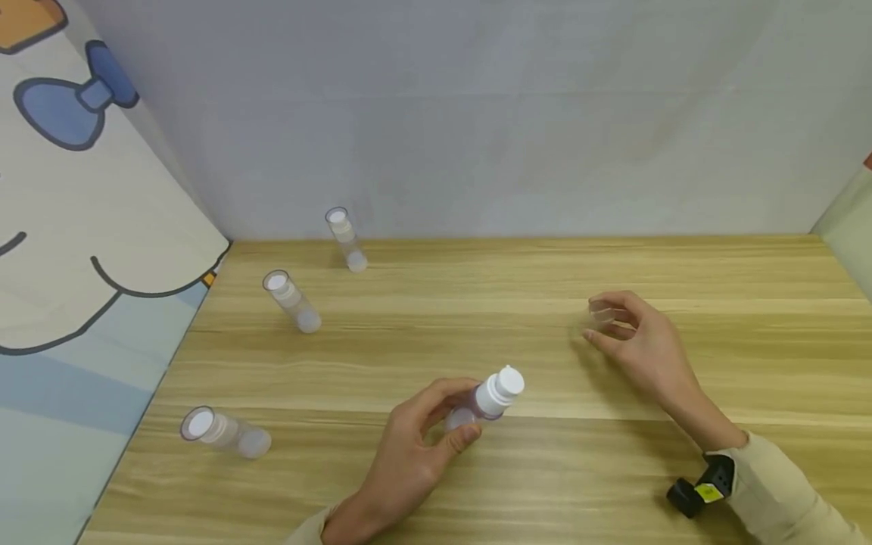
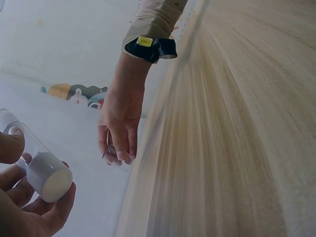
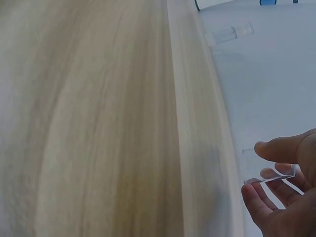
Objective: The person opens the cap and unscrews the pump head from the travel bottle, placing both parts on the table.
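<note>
My left hand (image 1: 412, 450) grips a small clear pump bottle (image 1: 463, 416) around its body, above the front middle of the table. Its white pump head (image 1: 502, 388) is uncovered and tilts up to the right. In the left wrist view the bottle's white round base (image 2: 49, 177) faces the camera, with fingers wrapped along the side. Over to the right, my right hand (image 1: 652, 350) holds a clear cap (image 3: 254, 165) between thumb and fingers, low over the table. The cap is see-through and partly hidden by the fingers.
Three more clear pump bottles with caps on stand at the left: one near the front (image 1: 228, 433), one farther back (image 1: 293, 303), one by the back edge (image 1: 347, 241). A grey-white cloth (image 1: 511, 121) rises behind the wooden table (image 1: 443, 303); a cartoon-printed cloth (image 1: 102, 212) hangs left.
</note>
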The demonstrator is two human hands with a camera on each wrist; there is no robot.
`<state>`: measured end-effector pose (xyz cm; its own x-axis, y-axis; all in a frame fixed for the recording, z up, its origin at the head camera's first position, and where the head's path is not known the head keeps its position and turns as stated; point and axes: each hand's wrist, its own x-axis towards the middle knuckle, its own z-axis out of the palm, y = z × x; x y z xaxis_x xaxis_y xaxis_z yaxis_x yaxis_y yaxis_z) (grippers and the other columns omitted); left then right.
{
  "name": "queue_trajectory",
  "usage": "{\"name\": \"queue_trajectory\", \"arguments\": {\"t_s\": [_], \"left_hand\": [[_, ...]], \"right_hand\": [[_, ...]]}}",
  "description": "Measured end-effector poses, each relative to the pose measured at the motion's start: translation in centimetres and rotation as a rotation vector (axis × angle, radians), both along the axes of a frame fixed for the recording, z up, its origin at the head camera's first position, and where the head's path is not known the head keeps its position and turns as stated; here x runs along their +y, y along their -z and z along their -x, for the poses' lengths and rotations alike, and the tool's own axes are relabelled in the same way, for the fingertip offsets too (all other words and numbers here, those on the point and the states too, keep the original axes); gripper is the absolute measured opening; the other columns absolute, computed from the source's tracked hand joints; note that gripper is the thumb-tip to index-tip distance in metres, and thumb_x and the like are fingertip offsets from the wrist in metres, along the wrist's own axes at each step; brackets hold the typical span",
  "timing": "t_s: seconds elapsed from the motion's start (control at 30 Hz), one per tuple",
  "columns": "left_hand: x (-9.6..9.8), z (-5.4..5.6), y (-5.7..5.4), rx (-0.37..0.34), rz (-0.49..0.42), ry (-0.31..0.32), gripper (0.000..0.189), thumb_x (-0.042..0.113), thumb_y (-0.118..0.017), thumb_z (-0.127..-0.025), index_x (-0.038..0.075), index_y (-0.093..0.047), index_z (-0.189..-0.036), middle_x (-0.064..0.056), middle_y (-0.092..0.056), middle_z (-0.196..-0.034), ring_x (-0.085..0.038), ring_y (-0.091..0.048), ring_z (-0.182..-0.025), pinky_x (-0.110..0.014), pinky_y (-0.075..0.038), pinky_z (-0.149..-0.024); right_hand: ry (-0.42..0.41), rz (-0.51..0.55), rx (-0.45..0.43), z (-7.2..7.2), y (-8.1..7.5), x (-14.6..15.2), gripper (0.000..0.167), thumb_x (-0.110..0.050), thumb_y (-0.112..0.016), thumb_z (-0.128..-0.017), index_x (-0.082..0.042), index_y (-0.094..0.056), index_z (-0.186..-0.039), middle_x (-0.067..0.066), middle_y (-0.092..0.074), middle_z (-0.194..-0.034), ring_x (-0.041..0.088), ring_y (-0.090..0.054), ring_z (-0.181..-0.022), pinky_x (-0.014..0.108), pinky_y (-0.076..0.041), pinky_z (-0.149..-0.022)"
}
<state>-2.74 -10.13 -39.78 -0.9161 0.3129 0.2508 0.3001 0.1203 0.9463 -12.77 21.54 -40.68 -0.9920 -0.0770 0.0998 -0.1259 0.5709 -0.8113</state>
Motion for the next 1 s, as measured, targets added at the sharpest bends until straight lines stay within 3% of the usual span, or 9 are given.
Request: {"name": "queue_trajectory", "arguments": {"t_s": [0.1,0.2,0.3,0.77,0.87,1.0], "left_hand": [[0.0,0.0,0.1,-0.001,-0.002,-0.001,0.039,0.008,-0.072,-0.097,0.004,-0.063,-0.134,-0.014,-0.071,-0.127,-0.016,-0.068,-0.118,-0.034,-0.056,-0.108],[0.0,-0.1,0.0,-0.011,-0.002,0.005,0.038,0.01,-0.071,-0.098,0.004,-0.063,-0.134,-0.014,-0.071,-0.128,-0.018,-0.068,-0.119,-0.035,-0.055,-0.109],[0.0,0.0,0.0,-0.023,0.002,0.007,0.038,0.009,-0.071,-0.098,0.005,-0.062,-0.135,-0.013,-0.07,-0.129,-0.021,-0.068,-0.121,-0.036,-0.054,-0.11],[-0.1,0.2,0.0,-0.028,0.007,0.011,0.039,0.007,-0.07,-0.098,0.005,-0.062,-0.136,-0.012,-0.07,-0.131,-0.023,-0.068,-0.122,-0.036,-0.055,-0.11],[0.0,0.2,0.0,-0.025,0.008,0.013,0.039,0.006,-0.07,-0.098,0.006,-0.062,-0.136,-0.011,-0.07,-0.131,-0.023,-0.068,-0.122,-0.036,-0.054,-0.11],[0.0,0.2,0.0,-0.029,0.011,0.013,0.039,0.007,-0.071,-0.098,0.006,-0.062,-0.136,-0.01,-0.07,-0.131,-0.022,-0.067,-0.123,-0.036,-0.054,-0.111]], "right_hand": [[0.0,-0.007,-0.015,0.3,0.2,0.3,0.047,-0.013,-0.08,-0.093,-0.003,-0.062,-0.135,0.019,-0.067,-0.128,-0.005,-0.066,-0.1,0.004,-0.052,-0.085],[0.008,-0.02,-0.04,0.6,0.3,0.4,0.047,-0.014,-0.079,-0.094,-0.003,-0.061,-0.136,0.02,-0.066,-0.13,0.018,-0.073,-0.108,0.004,-0.053,-0.083],[0.016,-0.03,-0.068,0.8,0.3,0.6,0.047,-0.015,-0.078,-0.095,-0.003,-0.06,-0.137,0.022,-0.066,-0.131,0.039,-0.071,-0.115,0.004,-0.053,-0.081],[0.01,-0.089,-0.073,1.3,0.7,0.6,0.051,-0.012,-0.076,-0.096,0.0,-0.057,-0.142,0.028,-0.064,-0.135,0.044,-0.068,-0.121,0.002,-0.05,-0.083],[0.005,-0.108,-0.061,1.3,0.9,0.5,0.054,-0.01,-0.075,-0.096,0.002,-0.053,-0.144,0.031,-0.062,-0.137,0.046,-0.066,-0.123,0.02,-0.059,-0.094],[0.015,-0.158,-0.019,1.0,0.7,0.2,0.067,-0.008,-0.077,-0.094,0.008,-0.043,-0.15,0.035,-0.053,-0.143,0.052,-0.057,-0.129,0.057,-0.051,-0.107]]}}
